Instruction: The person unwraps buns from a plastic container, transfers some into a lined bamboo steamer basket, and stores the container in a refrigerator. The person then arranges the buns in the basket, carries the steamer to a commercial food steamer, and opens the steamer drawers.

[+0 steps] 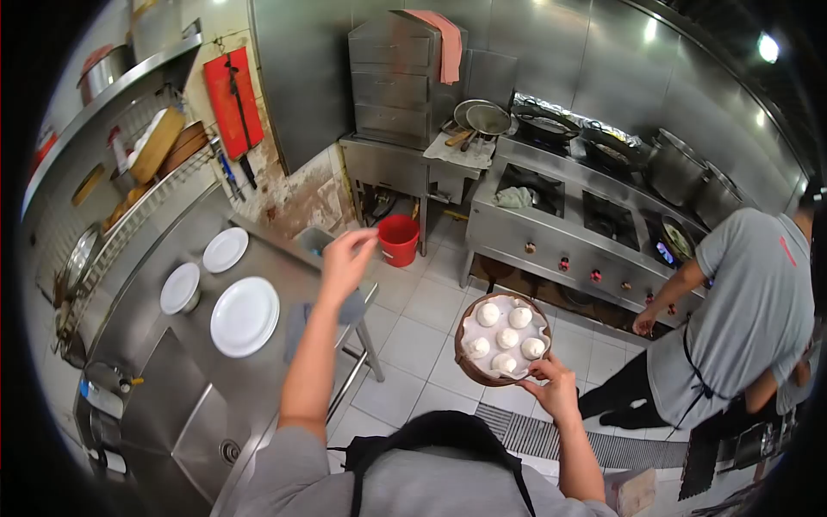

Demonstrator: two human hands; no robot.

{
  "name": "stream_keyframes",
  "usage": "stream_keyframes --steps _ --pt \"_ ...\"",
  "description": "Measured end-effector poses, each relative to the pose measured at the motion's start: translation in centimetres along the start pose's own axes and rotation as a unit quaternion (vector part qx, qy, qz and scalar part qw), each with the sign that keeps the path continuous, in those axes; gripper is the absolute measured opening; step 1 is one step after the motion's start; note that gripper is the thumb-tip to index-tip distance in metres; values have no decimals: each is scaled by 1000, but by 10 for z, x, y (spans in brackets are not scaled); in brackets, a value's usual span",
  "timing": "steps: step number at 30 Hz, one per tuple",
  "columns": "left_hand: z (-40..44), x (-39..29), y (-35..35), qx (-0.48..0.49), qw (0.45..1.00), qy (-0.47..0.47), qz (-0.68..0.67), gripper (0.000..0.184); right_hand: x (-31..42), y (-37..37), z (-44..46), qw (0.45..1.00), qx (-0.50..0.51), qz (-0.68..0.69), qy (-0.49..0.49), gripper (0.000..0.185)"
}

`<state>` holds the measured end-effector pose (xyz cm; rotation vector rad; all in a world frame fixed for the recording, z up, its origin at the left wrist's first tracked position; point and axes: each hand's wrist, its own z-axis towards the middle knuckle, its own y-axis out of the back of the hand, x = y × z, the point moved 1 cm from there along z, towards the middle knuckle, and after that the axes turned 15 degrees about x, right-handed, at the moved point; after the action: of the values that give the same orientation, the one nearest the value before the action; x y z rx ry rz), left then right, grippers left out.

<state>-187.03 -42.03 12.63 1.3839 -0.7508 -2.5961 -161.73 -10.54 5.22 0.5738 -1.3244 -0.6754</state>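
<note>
My right hand (556, 388) grips the lower right rim of a round brown steamer basket (472, 372), with its thumb and fingers pressed on the edge. Inside, several white buns (506, 338) sit apart from each other on white paper lining. My left hand (349, 258) is raised near the counter's edge, left of the basket and apart from it. Its fingers are bent and close together, and whether anything is between them is too small to make out.
White plates (245, 316) lie on the steel counter (172, 349) beside a sink (202, 439). A red bucket (398, 240) stands on the floor. A co-worker (741, 293) stands at the stove (551, 246), which holds pans and pots. A floor grate (594, 448) lies behind the basket.
</note>
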Motion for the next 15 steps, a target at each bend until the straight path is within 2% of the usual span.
stream_keyframes --steps 1,3,6,8,11,12,15 --pt "44 10 -18 4 999 -23 -29 18 -13 6 26 1000 -3 3 9 31" --pt "126 31 -50 -10 998 -67 1 19 -35 23 77 1000 9 4 8 30" --pt "228 71 -83 -30 996 -83 34 21 -69 52 160 997 6 -63 36 30" --pt "289 116 -91 -43 994 -69 74 20 -88 70 216 998 22 -51 28 30" --pt "355 155 -72 -43 985 -13 168 20 -110 96 295 998 35 -41 40 31" --pt "381 177 -65 -75 978 -45 187 19 -114 101 316 998 35 -26 48 31" --pt "462 191 -30 -79 970 -13 230 16 -110 127 390 996 55 -57 32 30"
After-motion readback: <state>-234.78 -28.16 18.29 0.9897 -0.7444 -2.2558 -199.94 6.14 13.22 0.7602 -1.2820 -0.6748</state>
